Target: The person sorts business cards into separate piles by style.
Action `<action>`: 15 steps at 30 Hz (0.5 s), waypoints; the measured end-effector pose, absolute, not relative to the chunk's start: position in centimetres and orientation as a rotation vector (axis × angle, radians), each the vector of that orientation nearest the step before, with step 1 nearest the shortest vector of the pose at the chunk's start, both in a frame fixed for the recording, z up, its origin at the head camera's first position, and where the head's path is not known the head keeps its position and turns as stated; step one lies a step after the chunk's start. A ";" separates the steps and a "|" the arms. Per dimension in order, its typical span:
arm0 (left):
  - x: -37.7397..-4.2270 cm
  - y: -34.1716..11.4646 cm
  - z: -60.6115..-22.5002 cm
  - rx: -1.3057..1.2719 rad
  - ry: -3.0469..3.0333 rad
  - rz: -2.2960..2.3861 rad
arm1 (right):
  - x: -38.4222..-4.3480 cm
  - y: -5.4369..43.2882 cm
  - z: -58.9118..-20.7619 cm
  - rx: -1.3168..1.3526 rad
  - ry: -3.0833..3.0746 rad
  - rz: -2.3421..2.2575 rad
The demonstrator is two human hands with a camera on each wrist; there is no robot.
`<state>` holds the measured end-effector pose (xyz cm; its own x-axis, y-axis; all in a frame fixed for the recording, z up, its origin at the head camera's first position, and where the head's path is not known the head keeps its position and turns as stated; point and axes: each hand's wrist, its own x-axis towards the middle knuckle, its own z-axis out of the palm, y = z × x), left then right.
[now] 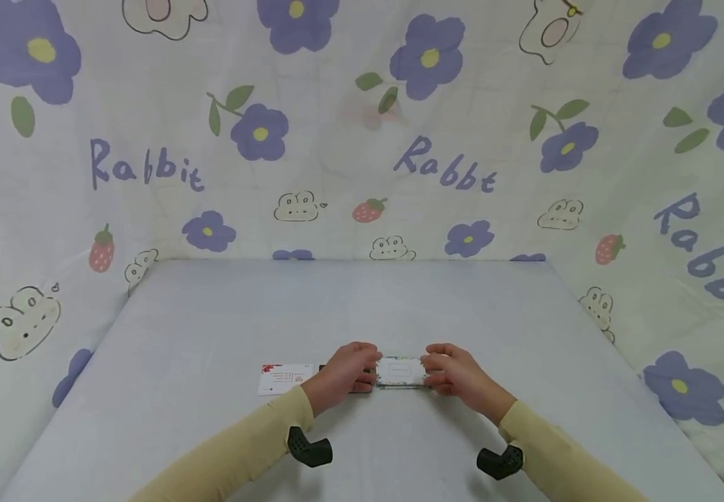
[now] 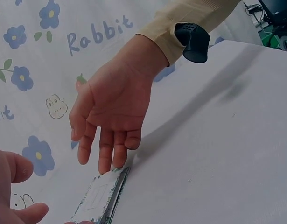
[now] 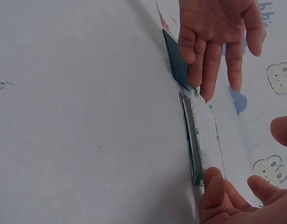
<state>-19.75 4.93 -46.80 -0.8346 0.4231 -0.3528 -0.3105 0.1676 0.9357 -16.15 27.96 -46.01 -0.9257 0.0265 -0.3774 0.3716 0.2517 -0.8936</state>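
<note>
A white card [image 1: 399,372] with a leafy border lies on top of a flat dark green-edged piece [image 3: 187,140], between the two hands. My left hand [image 1: 339,378] is at the card's left end, fingers fairly straight and fingertips right at the edge. Facing it, my right hand [image 1: 467,385] has its fingertips at the right end, thumb held apart. Under and beside the left hand lies a dark green flat piece [image 3: 175,58], partly covered in the head view. A white card with red flowers and red print [image 1: 283,381] lies to its left.
A pale cloth-covered table [image 1: 362,307] spreads around the cards. Behind and at the sides hangs a white curtain [image 1: 330,160] printed with purple flowers, rabbits and strawberries. Black wrist mounts [image 1: 309,447] stick out from both sleeves.
</note>
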 end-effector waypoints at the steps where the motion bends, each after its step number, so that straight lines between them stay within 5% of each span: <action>1: -19.7 5.0 -46.8 0.108 1.886 1.725 | -16.2 28.1 -46.0 0.365 2.253 -1.716; 15: -19.8 5.5 -47.5 0.106 1.832 1.731 | -16.1 28.8 -46.2 0.381 2.270 -1.676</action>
